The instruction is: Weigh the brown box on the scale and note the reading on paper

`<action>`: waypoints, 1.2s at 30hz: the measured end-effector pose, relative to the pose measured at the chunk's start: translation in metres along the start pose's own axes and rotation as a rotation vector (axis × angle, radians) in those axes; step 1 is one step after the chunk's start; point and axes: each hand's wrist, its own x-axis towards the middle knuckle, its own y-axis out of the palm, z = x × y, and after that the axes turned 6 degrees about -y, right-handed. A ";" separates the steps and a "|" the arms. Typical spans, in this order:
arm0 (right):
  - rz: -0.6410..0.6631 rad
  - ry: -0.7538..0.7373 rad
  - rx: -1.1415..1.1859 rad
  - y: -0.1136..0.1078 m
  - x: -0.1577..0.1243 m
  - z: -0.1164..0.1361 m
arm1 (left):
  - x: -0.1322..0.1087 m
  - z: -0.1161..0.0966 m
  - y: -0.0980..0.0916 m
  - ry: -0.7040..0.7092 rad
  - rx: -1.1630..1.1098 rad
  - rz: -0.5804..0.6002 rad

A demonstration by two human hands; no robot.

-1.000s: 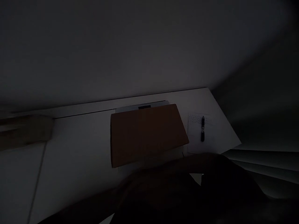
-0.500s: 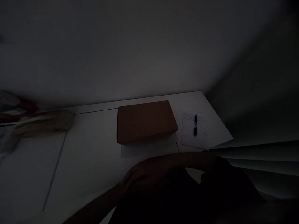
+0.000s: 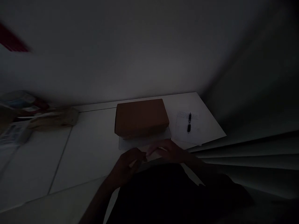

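Note:
In dim light my left hand (image 3: 127, 163) and my right hand (image 3: 169, 151) meet in front of my body, near the table's front edge. Their fingers are curled and bent toward each other, and the fingertips touch or nearly touch. Whether something small is between them is too dark to make out. Just beyond the hands lies a closed brown cardboard box (image 3: 141, 116) on the white table (image 3: 93, 149). Under the box's near side a flat, pale sheet (image 3: 144, 141) sticks out.
Right of the box, a paper with rows of writing (image 3: 181, 127) lies with a black pen (image 3: 189, 123) on it. A crumpled brown paper bag (image 3: 56, 119) and blurred packages (image 3: 21, 102) sit at the left. A wall (image 3: 140, 56) stands behind; a curtain (image 3: 252, 143) hangs at the right.
My hands were crossed low, one over the other's wrist or forearm; they have parted and now meet at the fingertips. The view has shifted slightly, bringing a red object in at upper left.

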 end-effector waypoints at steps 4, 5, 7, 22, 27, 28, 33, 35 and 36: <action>-0.442 -0.041 -0.038 -0.006 -0.015 -0.026 | -0.011 0.009 -0.007 -0.045 -0.005 -0.333; -0.552 -0.075 -0.065 -0.009 -0.016 -0.032 | -0.013 0.011 -0.008 -0.093 -0.015 -0.437; -0.752 -0.109 -0.154 -0.015 -0.017 -0.039 | -0.012 0.014 -0.009 -0.209 -0.052 -0.670; -0.757 0.148 -0.317 -0.039 0.021 -0.064 | 0.042 0.061 -0.020 -0.337 -0.467 -0.855; -0.707 0.150 -0.344 -0.038 0.024 -0.064 | 0.046 0.066 -0.014 -0.382 -0.444 -0.777; -0.698 0.142 -0.353 -0.038 0.023 -0.064 | 0.047 0.065 -0.014 -0.395 -0.407 -0.769; -0.685 0.128 -0.391 -0.039 0.022 -0.065 | 0.047 0.055 -0.012 -0.381 -0.290 -0.745; -0.675 0.129 -0.397 -0.039 0.021 -0.064 | 0.047 0.052 -0.012 -0.387 -0.313 -0.744; -0.671 0.132 -0.402 -0.040 0.021 -0.064 | 0.047 0.051 -0.011 -0.386 -0.323 -0.748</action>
